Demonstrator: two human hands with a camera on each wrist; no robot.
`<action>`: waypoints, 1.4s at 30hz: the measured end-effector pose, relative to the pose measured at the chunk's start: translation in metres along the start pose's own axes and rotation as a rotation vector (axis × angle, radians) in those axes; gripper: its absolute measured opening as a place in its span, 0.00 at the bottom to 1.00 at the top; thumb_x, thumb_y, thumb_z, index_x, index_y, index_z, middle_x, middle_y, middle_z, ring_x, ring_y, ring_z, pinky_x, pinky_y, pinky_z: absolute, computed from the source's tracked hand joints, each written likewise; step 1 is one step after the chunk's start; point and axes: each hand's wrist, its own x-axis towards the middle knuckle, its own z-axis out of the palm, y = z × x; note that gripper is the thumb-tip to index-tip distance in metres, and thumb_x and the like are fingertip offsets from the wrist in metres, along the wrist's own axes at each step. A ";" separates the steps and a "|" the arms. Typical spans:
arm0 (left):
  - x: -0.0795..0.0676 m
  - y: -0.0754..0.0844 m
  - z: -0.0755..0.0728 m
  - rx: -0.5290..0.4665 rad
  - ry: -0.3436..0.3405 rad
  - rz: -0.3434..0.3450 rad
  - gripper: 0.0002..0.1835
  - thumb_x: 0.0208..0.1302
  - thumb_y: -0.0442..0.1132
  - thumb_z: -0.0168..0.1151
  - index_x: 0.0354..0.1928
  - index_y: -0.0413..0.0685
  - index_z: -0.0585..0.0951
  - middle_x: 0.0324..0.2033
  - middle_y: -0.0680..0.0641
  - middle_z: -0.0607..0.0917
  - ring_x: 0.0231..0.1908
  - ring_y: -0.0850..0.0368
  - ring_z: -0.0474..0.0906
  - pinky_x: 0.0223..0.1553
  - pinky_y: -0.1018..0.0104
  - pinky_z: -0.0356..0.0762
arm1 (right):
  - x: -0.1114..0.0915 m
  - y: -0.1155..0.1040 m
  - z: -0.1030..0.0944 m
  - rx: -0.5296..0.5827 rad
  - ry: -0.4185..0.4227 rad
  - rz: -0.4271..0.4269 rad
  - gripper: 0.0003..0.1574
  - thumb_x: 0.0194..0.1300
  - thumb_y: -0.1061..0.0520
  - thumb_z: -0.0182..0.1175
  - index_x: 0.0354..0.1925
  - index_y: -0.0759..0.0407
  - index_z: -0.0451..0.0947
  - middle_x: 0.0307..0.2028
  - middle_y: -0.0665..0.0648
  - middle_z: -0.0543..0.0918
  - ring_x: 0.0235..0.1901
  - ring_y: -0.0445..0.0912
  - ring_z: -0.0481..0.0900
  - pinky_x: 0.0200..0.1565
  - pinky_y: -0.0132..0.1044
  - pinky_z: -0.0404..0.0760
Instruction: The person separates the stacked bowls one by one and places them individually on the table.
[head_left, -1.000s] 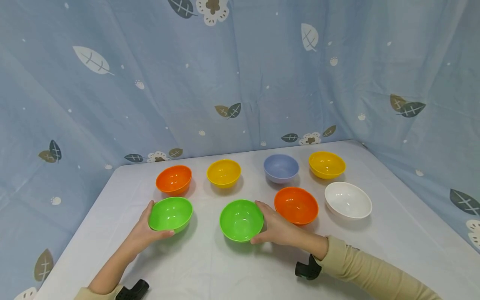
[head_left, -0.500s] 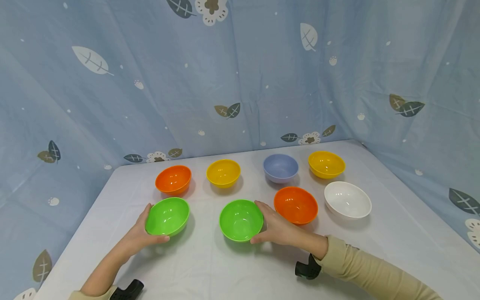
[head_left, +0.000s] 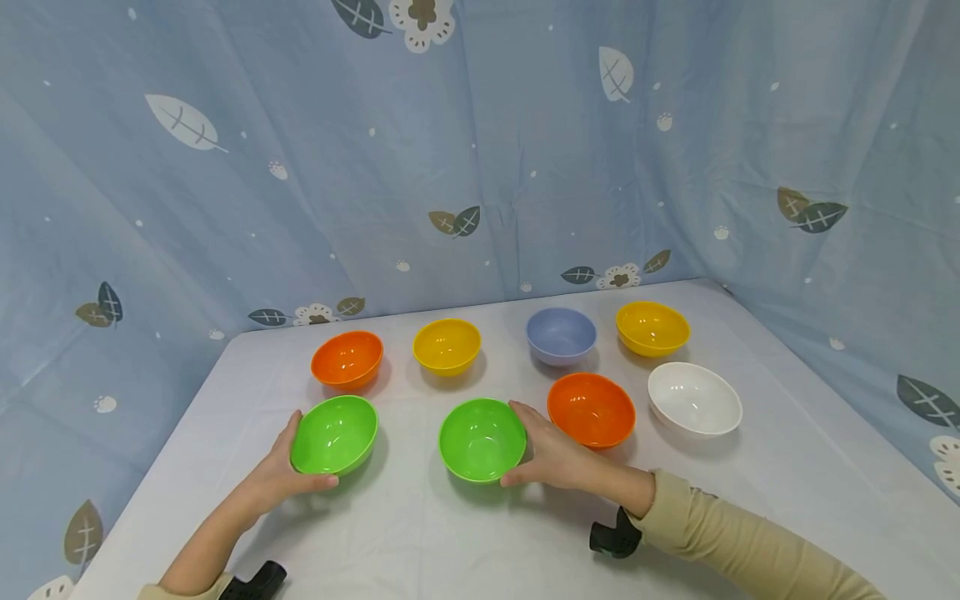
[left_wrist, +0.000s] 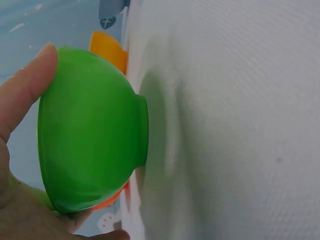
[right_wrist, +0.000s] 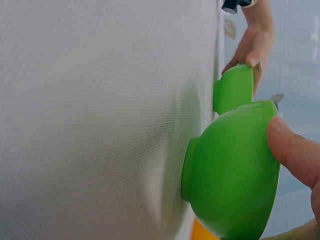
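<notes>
My left hand (head_left: 281, 475) grips the left side of a green bowl (head_left: 334, 435), thumb near the front rim and fingers round its outer wall. That bowl (left_wrist: 90, 130) is upright in the left wrist view, its foot at or very close to the white cloth. A second green bowl (head_left: 482, 441) stands to its right, a gap between them. My right hand (head_left: 551, 454) holds this one from the right, the thumb (right_wrist: 295, 150) lying at the rim in the right wrist view. Both bowls look empty inside. Some fingers are hidden behind the bowls.
Behind stand an orange bowl (head_left: 347, 361), a yellow bowl (head_left: 447, 347), a blue bowl (head_left: 561, 337) and another yellow bowl (head_left: 652, 329). A second orange bowl (head_left: 591, 411) sits close beside my right hand, with a white bowl (head_left: 694, 400) further right. A patterned blue curtain (head_left: 337, 167) borders the white-covered table.
My left hand and its green bowl have shifted slightly left and toward me, mostly in the first half second. The right hand and its bowl have stayed in place.
</notes>
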 end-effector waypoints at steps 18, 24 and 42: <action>-0.008 0.022 -0.001 0.050 0.139 0.159 0.62 0.48 0.45 0.70 0.70 0.39 0.31 0.68 0.31 0.41 0.64 0.28 0.41 0.56 0.28 0.49 | 0.000 0.000 -0.001 0.004 -0.002 0.003 0.66 0.41 0.48 0.74 0.68 0.69 0.48 0.67 0.67 0.56 0.65 0.59 0.56 0.62 0.56 0.59; -0.014 0.042 0.010 -0.003 0.160 0.230 0.60 0.47 0.43 0.71 0.71 0.41 0.36 0.69 0.33 0.44 0.63 0.29 0.48 0.56 0.31 0.54 | -0.001 0.000 -0.002 0.012 -0.005 0.001 0.65 0.41 0.49 0.74 0.68 0.69 0.48 0.67 0.67 0.55 0.66 0.59 0.55 0.62 0.55 0.59; -0.001 0.085 0.050 -0.004 0.076 0.456 0.56 0.47 0.45 0.72 0.71 0.41 0.45 0.67 0.41 0.59 0.64 0.37 0.56 0.61 0.43 0.58 | -0.005 0.005 -0.006 0.021 0.003 -0.023 0.63 0.43 0.49 0.73 0.66 0.70 0.50 0.65 0.68 0.59 0.63 0.59 0.60 0.61 0.56 0.60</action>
